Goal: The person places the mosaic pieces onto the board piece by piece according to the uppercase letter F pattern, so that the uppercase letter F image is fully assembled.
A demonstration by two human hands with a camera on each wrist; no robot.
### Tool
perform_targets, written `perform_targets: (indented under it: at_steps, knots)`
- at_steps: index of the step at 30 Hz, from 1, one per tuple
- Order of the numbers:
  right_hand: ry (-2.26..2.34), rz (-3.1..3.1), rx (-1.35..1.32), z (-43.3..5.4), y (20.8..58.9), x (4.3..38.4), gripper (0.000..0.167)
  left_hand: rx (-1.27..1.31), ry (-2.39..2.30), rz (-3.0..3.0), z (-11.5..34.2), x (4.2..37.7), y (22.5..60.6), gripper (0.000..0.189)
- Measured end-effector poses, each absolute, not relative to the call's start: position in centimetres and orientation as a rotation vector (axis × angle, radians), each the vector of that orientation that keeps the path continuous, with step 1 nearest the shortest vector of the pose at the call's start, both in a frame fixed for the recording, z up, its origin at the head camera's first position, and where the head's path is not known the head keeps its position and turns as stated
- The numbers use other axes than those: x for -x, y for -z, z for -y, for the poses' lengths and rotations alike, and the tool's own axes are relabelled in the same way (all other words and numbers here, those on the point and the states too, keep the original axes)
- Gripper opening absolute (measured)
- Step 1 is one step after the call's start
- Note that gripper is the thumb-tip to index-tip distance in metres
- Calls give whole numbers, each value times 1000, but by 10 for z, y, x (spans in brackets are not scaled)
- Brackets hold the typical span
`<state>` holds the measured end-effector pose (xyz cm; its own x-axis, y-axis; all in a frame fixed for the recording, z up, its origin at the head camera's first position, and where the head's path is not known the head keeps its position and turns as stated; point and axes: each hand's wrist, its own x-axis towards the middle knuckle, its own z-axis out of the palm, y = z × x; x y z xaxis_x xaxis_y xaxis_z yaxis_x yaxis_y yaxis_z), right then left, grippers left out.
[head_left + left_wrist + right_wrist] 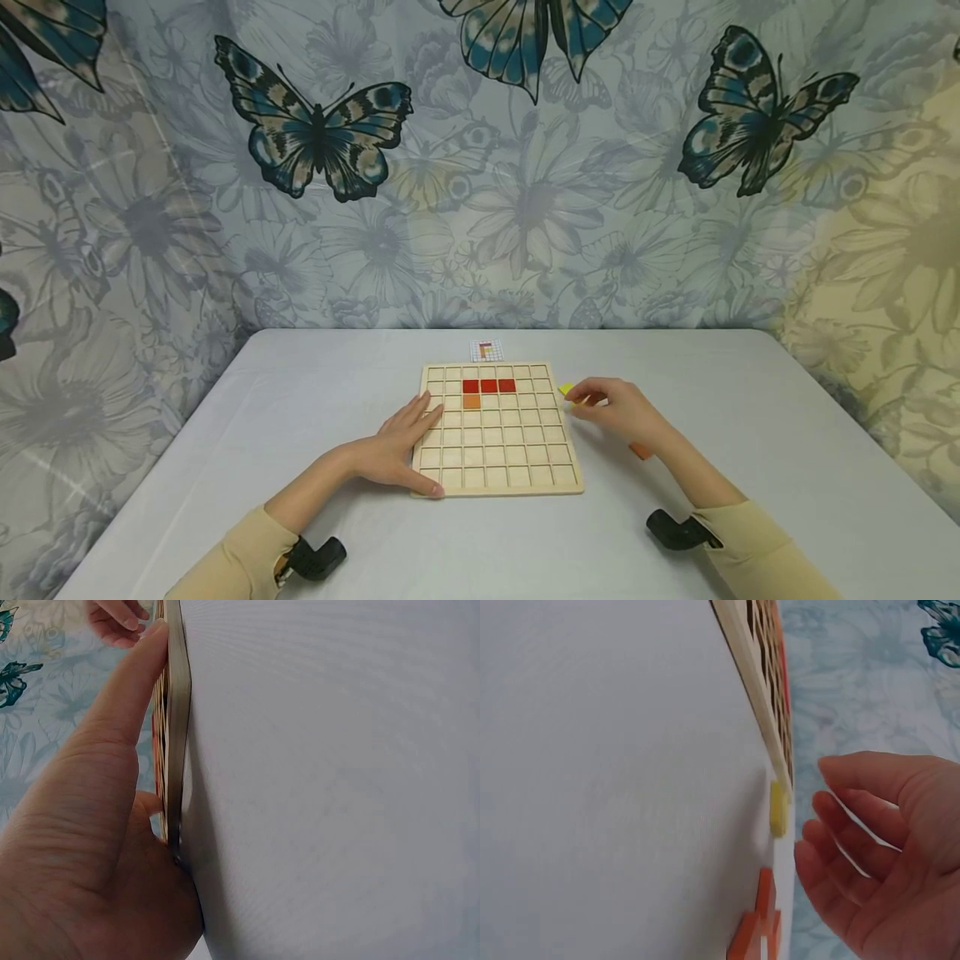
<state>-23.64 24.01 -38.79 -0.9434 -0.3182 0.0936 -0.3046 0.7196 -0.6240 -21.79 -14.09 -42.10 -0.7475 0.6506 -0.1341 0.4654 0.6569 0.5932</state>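
A square wooden grid board (497,446) lies on the table. Three red tiles (489,386) sit side by side in one of its upper rows, and an orange tile (471,402) fills the cell below the leftmost. My left hand (397,442) rests on the board's left side with fingers spread, its thumb on the near left corner. To the right of the board, my right hand (618,408) hovers with loosely bent fingers by a yellow tile (566,388). In the right wrist view nothing shows between its thumb and fingers; the yellow tile (778,808) lies below them.
Orange tiles (763,919) lie on the table, partly hidden under the right forearm in the head view. A small printed card with a coloured grid pattern (487,351) lies just beyond the board. The white table (495,546) ends at a butterfly-patterned backdrop (525,250).
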Motion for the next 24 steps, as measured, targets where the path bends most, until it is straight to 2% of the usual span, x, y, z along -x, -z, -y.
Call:
perform_targets:
  at_steps: [9, 24]
  knots:
    - [879, -2934, 359, -266, 387, 226, 24, -894, -771, -2539, 142, 217, 421, 119]
    - [878, -2934, 318, -286, 390, 216, 29, -882, -760, -2543, 142, 217, 420, 119]
